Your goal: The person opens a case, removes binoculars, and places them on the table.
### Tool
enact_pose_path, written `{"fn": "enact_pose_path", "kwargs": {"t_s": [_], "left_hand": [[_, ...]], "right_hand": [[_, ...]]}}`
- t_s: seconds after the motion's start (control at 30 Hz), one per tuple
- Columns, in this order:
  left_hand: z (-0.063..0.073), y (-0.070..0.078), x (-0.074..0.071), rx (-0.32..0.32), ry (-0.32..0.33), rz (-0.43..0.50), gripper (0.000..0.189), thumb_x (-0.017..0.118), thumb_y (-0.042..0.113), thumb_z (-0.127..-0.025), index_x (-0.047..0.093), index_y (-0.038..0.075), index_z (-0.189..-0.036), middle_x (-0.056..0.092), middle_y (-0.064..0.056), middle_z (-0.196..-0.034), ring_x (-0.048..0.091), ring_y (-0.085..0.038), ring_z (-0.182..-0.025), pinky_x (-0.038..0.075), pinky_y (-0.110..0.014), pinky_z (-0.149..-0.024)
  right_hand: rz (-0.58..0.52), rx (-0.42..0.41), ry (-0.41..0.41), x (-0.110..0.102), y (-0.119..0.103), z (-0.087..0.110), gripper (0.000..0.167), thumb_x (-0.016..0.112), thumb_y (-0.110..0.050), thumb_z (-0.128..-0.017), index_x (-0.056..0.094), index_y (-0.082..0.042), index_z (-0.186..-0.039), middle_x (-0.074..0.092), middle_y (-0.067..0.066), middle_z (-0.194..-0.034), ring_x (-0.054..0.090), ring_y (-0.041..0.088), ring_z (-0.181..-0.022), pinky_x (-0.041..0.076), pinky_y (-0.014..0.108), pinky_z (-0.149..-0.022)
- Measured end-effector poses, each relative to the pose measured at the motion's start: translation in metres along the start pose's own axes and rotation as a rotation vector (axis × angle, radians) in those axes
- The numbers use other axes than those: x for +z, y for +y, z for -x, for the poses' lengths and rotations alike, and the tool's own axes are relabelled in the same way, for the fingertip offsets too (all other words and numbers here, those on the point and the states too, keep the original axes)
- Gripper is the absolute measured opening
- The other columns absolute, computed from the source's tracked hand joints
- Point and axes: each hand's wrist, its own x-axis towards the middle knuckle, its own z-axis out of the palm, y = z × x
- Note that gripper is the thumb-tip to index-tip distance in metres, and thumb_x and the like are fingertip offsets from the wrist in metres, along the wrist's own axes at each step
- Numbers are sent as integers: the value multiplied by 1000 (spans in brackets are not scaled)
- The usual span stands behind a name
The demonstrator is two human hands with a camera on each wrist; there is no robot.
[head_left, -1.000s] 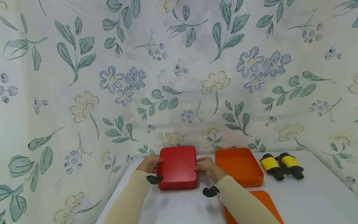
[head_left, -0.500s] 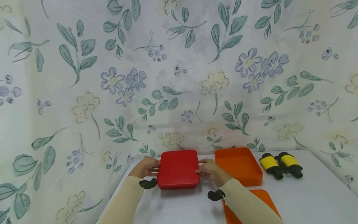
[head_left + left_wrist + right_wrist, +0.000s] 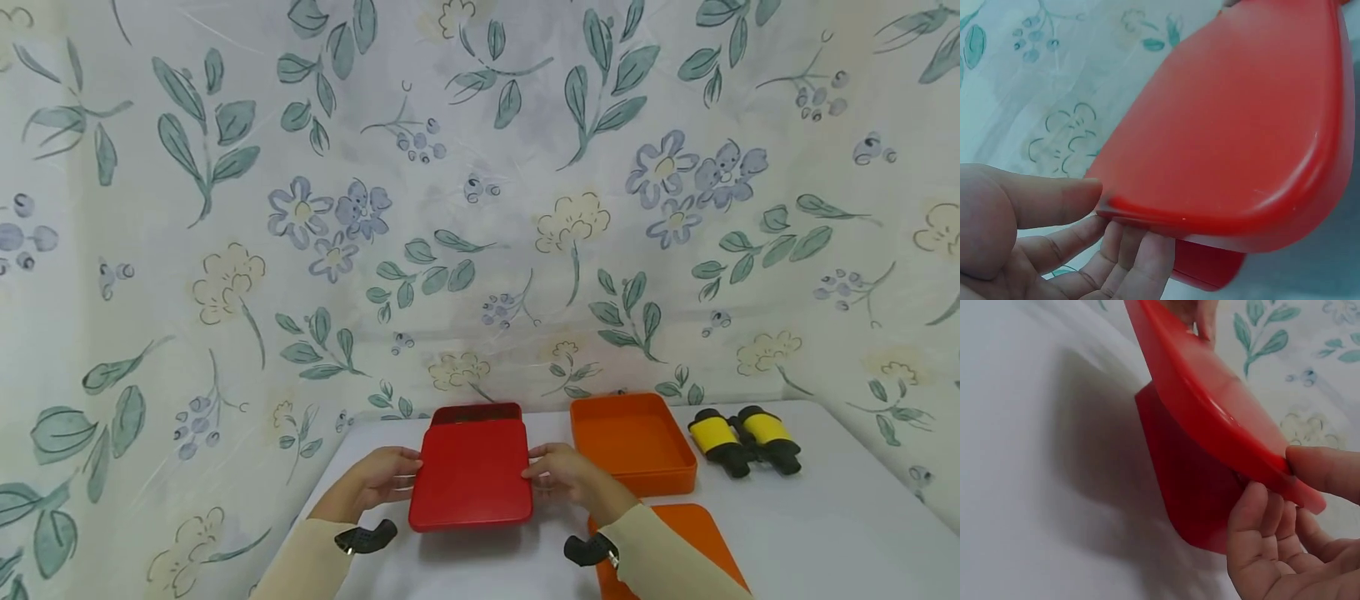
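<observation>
In the head view a red lid (image 3: 471, 475) sits over the near part of a red box (image 3: 442, 413), shifted toward me. The box's far end shows from behind it, with a dark strip inside too small to make out. My left hand (image 3: 372, 485) pinches the lid's left edge, thumb on top and fingers beneath, as the left wrist view shows. On the opposite edge my right hand (image 3: 579, 477) pinches it the same way. From the right wrist, the lid (image 3: 1210, 394) is raised and tilted above the box (image 3: 1179, 481).
An open orange box (image 3: 660, 483) stands right of my right hand. Nearer to me lies a flat orange lid (image 3: 693, 533), partly behind the right sleeve. Black and yellow binoculars (image 3: 745, 440) rest at the far right of the white table (image 3: 810, 533). A patterned curtain hangs behind.
The red lid has come off the box top and moved toward me in both hands, exposing the box's far end. The orange items and binoculars have stayed put.
</observation>
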Motion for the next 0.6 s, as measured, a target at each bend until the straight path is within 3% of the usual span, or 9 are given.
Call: {"fn": "enact_pose_path", "kwargs": {"t_s": [0.37,0.6], "left_hand": [[31,-18,-5,-6,-56,1,42,60,10,-95,45,-12,-128,64,-17,-109,63,-31,-96,55,-45,-82],[49,-32,-4,-28,-88,-1,45,61,12,-95,44,-11,-129,66,-14,-107,64,-28,-94,55,-44,-83]], "right_hand": [[5,-8,-112,7,11,30,46,68,-5,-89,45,4,-128,62,16,-106,62,28,-90,57,40,-78],[51,-41,-159,12,28,43,45,66,2,-87,43,3,-126,63,15,-95,63,23,-78,58,42,-72]]}}
